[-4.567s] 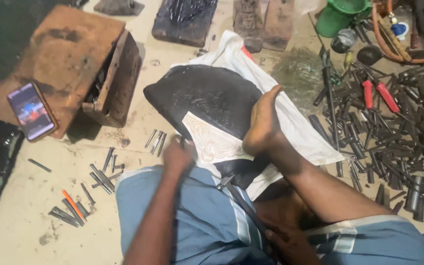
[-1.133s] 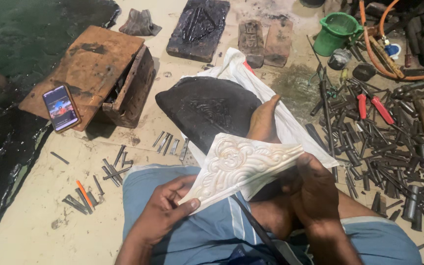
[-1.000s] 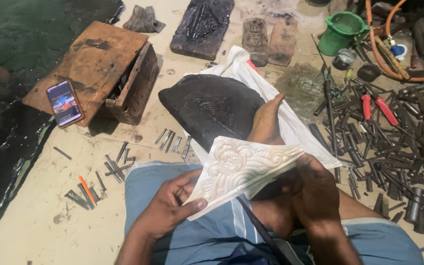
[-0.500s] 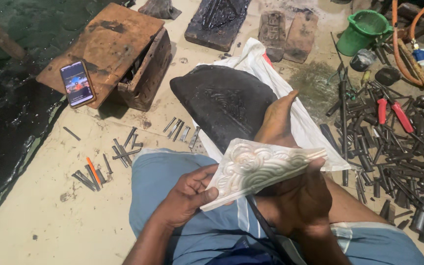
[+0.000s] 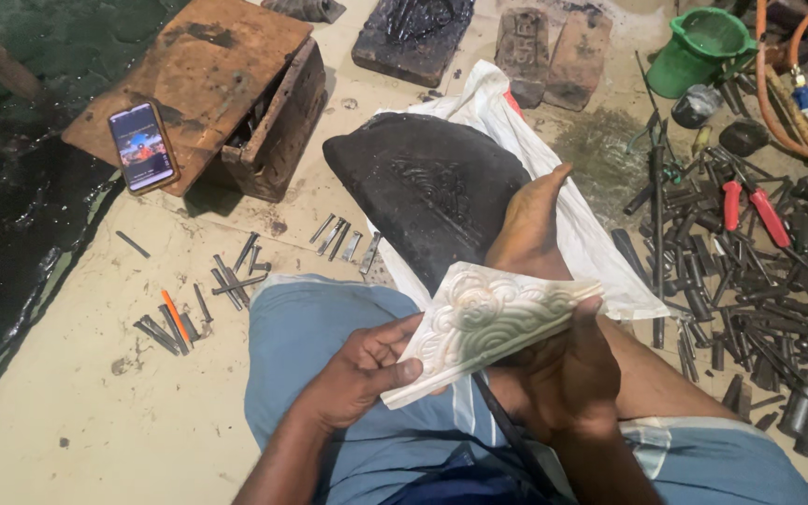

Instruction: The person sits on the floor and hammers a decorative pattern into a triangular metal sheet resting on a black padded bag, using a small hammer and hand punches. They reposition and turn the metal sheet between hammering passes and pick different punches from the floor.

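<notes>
left hand (image 5: 362, 374): gripping lower corner of embossed sheet (image 5: 488, 323)
right hand (image 5: 568, 365): cupping under its right edge
handling: looking thin, light, bendable; edges safest

phone (image 5: 143, 146) on box (image 5: 226, 75), tools (image 5: 778, 281) right

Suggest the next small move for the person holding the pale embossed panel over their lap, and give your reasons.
Probably lower the embossed panel back onto the dark domed block on the white cloth. Both the left hand and right hand grip its ends, lifted and tilted for a look, and the punches lie untouched on the floor.
</notes>
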